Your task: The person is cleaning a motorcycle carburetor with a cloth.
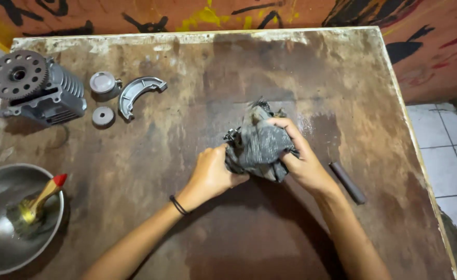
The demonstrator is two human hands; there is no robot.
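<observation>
- Wiping in hand: both hands work a dark rag bunched around a small metal part at mid-desk.
- Left hand: clenched on the rag's lower left edge; black band at the wrist.
- Right hand: grasping the rag from above and the right, fingers curled over it.
- Part: mostly hidden in the cloth; kind cannot be told.
- Dark rod: lying on the desk just right of the right hand.
- Far left: engine cylinder with gear, piston, disc, curved brake shoe.
- Near left: steel bowl holding a brush.
- Next move, by judgement: turning the part within the rag calls for a firm grip.
</observation>
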